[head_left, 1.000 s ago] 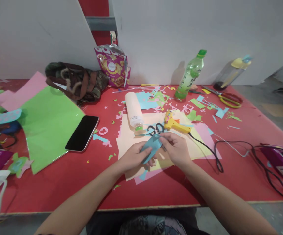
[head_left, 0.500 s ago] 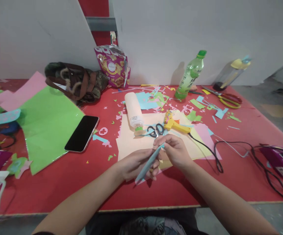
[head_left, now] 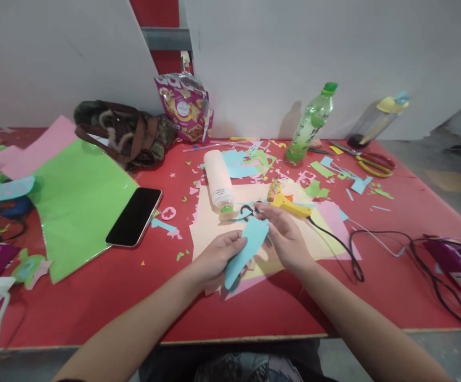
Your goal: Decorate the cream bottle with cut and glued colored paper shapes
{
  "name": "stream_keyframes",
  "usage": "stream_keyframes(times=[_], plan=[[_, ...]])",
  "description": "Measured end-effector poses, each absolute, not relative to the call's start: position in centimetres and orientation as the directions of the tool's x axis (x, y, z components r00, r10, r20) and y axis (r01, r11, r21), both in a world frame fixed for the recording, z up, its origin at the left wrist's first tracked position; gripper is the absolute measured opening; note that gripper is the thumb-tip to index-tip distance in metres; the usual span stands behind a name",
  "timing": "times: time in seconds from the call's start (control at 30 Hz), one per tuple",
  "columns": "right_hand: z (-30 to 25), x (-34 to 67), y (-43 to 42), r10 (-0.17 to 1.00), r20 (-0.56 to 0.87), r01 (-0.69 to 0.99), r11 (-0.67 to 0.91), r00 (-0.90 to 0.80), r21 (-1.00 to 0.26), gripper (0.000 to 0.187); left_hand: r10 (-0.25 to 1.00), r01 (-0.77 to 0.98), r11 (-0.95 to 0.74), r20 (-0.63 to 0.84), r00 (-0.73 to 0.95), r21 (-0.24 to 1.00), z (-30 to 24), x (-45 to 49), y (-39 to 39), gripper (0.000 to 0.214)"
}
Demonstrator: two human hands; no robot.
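A light blue paper strip [head_left: 246, 254] with a rounded lower end is tilted, its broad face turned up. My left hand [head_left: 219, 255] grips its left edge, thumb on top and fingers beneath. At the strip's upper right corner is my right hand [head_left: 287, 237], its fingers stretched forward and apart; whether the thumb touches the paper is unclear. Just beyond those fingertips lie black-handled scissors [head_left: 247, 211], partly covered by the right hand. Under both hands are cream paper sheets [head_left: 206, 228]. A white bottle with a green cap [head_left: 218, 180] lies behind the left hand.
A yellow glue gun [head_left: 288, 204] trails a black cord to the right. On the left are a phone [head_left: 134, 217] and green sheet [head_left: 75, 201]. Paper scraps [head_left: 238, 163], a snack bag [head_left: 185, 109], a green bottle [head_left: 310, 124] and red-yellow scissors [head_left: 374, 163] sit farther back.
The blue strip has turned from nearly edge-on to face up. My left thumb now lies on top of it. The right hand's fingers have loosened from their pinch and reach farther forward.
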State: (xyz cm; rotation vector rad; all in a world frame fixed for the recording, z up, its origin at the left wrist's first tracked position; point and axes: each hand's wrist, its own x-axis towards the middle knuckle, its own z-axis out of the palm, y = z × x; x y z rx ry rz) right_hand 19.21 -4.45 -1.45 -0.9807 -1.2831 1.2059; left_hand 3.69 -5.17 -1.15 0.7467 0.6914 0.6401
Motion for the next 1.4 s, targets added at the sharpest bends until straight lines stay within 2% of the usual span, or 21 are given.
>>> stream_keyframes(times=[0.07, 0.17, 0.27, 0.33, 0.47, 0.6, 0.8, 0.87, 0.97, 1.13, 1.4], plan=[[-1.5, 19.2, -4.4, 0.989, 0.132, -0.043, 0.13, -0.062, -0.991, 0.034, 0.831, -0.179, 0.446, -0.332, 0.446, 0.877, -1.1, 3.7, -5.1, 0.027], [-1.7, 19.1, -4.5, 0.993, 0.086, 0.061, 0.09, -0.077, -0.994, 0.033, 0.929, 0.052, 0.224, -0.23, 0.291, 0.973, -1.0, 3.7, -5.0, 0.021], [-1.6, 19.0, -4.7, 0.997, 0.063, 0.256, 0.073, -0.048, -0.964, 0.018, 0.949, 0.28, 0.025, -0.111, 0.294, 0.96, -1.1, 3.7, -5.1, 0.021], [-1.3, 18.9, -4.7, 0.996, 0.08, 0.356, 0.085, -0.027, -0.93, 0.012, 0.947, 0.367, -0.043, -0.079, 0.311, 0.929, -1.1, 3.7, -5.2, 0.022], [-0.7, 19.0, -4.8, 0.995, 0.091, 0.415, 0.101, -0.042, -0.904, 0.012, 0.936, 0.365, -0.059, -0.076, 0.344, 0.929, -1.1, 3.7, -5.3, 0.022], [-0.5, 19.0, -4.7, 0.987, 0.084, 0.435, 0.136, -0.137, -0.89, 0.011, 0.925, 0.333, -0.082, -0.053, 0.376, 0.939, -1.0, 3.5, -5.3, 0.023], [-0.6, 18.8, -4.8, 0.971, 0.064, 0.48, 0.169, -0.228, -0.861, 0.013, 0.928, 0.441, -0.175, -0.003, 0.374, 0.88, -1.4, 3.4, -5.2, 0.028], [-0.7, 18.9, -4.9, 0.971, 0.114, 0.51, 0.209, -0.21, -0.835, 0.01, 0.927, 0.464, -0.197, 0.011, 0.374, 0.864, -1.5, 3.4, -5.2, 0.028], [-1.0, 18.9, -5.0, 0.943, 0.278, 0.548, 0.333, -0.185, -0.767, 0.011, 0.924, 0.475, -0.221, 0.026, 0.383, 0.852, -1.5, 3.4, -5.2, 0.028], [-1.1, 18.8, -5.0, 0.805, 0.533, 0.514, 0.583, -0.26, -0.629, 0.013, 0.917, 0.482, -0.233, 0.026, 0.398, 0.844, -1.4, 3.5, -5.3, 0.028], [-1.3, 18.5, -5.0, 0.692, 0.668, 0.484, 0.699, -0.273, -0.527, 0.011, 0.926, 0.486, -0.214, 0.018, 0.376, 0.847, -1.5, 3.6, -5.6, 0.027]])
